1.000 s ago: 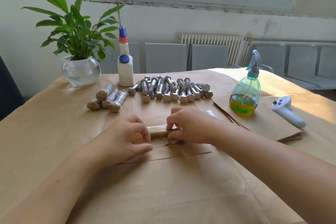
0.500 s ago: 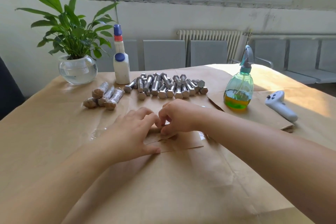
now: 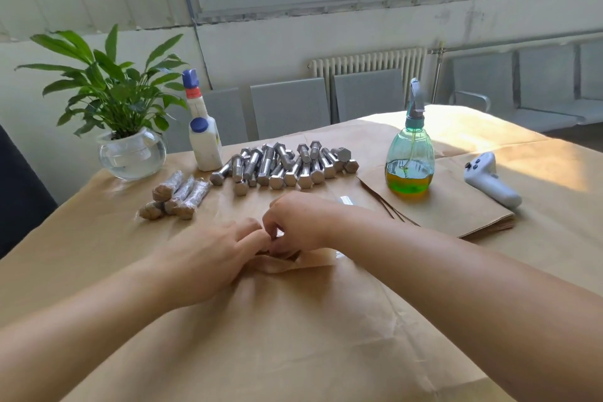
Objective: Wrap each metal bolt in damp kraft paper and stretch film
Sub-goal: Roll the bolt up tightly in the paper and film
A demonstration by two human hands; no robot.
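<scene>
Both hands meet at the middle of the desk, over a small fold of brown kraft paper (image 3: 287, 263) that peeks out beneath them. The right hand (image 3: 300, 225) has its fingers curled down, pinching at that fold; whether a bolt sits inside, I cannot tell. The left hand (image 3: 208, 258) lies flatter, fingers stretched forward and close together, tips touching the right hand's fingers. Just beyond, a pile of bare silver hex-head metal bolts (image 3: 284, 165) waits near the far edge. To its left, four finished bundles in paper and clear film (image 3: 176, 194) lie side by side. Right of the hands, a green spray bottle (image 3: 410, 157) stands on a stack of kraft paper sheets (image 3: 456, 209), a white handheld controller (image 3: 489, 179) beside it.
</scene>
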